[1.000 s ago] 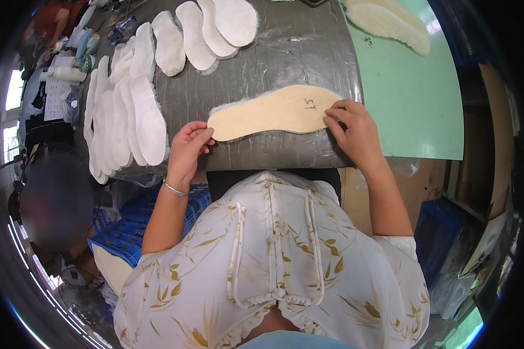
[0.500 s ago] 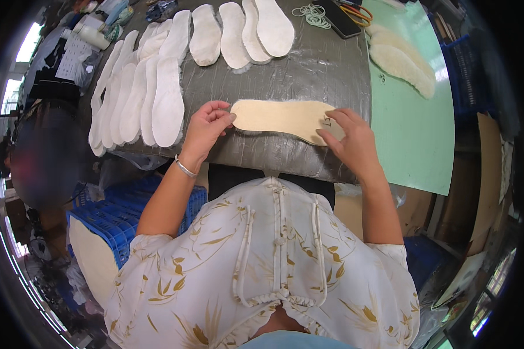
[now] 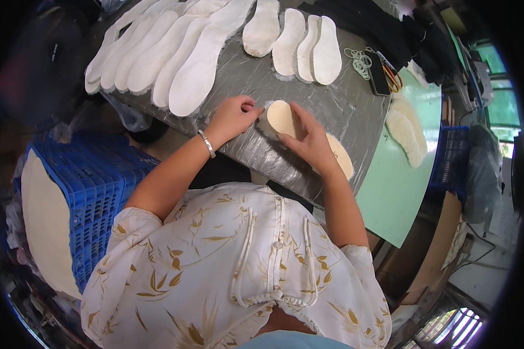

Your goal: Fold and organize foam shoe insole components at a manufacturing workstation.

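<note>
A tan insole [image 3: 283, 118] with a fleecy white edge lies on the grey plastic-covered table [image 3: 337, 104] in front of me. My right hand [image 3: 307, 139] lies flat on its middle, covering much of it; its heel end [image 3: 342, 157] shows past my wrist. My left hand [image 3: 233, 116], with a metal bracelet at the wrist, rests at the insole's toe end, fingertips on the fuzzy edge.
A row of white insoles [image 3: 174, 52] overlaps at the table's far left, three more [image 3: 300, 41] lie further back. Rubber bands [image 3: 361, 61] and a dark phone [image 3: 379, 72] sit to the right. Fleecy insoles [image 3: 406, 131] lie on a green surface. A blue crate [image 3: 93, 198] stands lower left.
The view has swung, so the table now runs diagonally. My right hand has slid along the tan insole toward its toe, closer to my left hand.
</note>
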{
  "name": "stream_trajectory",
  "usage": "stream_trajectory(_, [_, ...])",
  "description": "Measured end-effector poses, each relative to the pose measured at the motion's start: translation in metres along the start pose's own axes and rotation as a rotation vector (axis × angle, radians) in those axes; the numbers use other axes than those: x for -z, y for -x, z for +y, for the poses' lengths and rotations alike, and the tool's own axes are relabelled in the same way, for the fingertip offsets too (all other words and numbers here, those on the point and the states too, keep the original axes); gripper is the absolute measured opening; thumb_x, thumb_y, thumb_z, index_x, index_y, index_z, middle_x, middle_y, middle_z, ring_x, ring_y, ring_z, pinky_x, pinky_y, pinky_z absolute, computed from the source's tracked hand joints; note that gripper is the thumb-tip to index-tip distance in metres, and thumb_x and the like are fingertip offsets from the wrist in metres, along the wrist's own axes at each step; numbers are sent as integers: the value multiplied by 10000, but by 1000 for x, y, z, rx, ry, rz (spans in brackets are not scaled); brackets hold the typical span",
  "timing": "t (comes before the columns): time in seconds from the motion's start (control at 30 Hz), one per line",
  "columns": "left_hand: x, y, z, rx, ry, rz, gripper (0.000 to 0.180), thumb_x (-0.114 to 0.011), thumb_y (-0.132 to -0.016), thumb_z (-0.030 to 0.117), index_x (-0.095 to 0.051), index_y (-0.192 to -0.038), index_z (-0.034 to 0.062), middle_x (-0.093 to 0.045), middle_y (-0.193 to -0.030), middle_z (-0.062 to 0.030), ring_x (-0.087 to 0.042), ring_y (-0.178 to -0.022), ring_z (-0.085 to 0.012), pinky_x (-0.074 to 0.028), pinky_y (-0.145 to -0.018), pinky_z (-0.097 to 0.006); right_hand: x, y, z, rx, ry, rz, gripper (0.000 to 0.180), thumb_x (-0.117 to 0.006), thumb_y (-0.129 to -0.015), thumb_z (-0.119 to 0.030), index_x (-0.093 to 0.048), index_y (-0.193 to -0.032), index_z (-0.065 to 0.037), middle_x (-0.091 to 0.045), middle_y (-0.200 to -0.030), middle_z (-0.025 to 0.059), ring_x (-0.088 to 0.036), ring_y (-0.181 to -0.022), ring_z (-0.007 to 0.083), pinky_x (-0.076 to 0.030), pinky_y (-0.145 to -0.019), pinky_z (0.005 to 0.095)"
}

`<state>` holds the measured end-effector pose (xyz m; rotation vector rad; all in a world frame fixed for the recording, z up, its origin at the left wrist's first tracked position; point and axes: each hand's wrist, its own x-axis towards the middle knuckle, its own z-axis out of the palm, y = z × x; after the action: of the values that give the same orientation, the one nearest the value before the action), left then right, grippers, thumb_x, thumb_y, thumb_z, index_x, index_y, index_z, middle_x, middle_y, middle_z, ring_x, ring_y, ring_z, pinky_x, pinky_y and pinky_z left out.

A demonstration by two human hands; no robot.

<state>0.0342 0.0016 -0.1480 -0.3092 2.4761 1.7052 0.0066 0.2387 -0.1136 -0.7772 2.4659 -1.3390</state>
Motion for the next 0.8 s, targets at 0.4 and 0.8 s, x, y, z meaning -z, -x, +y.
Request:
stream_trajectory(0.4, [-3, -5, -7, 369, 510, -234, 244, -644, -916, 180, -665, -1048, -24, -687, -924, -91, -718, -717, -180, -576, -561, -262, -23, 2, 10, 106, 133, 68, 716, -798, -788, -169, -485, -1405, 16, -544, -1365, 223, -551, -1248, 372, -432, -1070, 398])
stream_trajectory(0.8, [0, -5, -11, 355, 575, -260, 223, -660, -939, 188, -661, -1050, -5, -700, -940, -93, -724, -786, -173, -603, -642, -269, -28, 0, 8, 67, 149, 76, 710, -784, -796, -190, -489, -1405, 28, -546, -1370, 239, -555, -1245, 388, -445, -1055, 402])
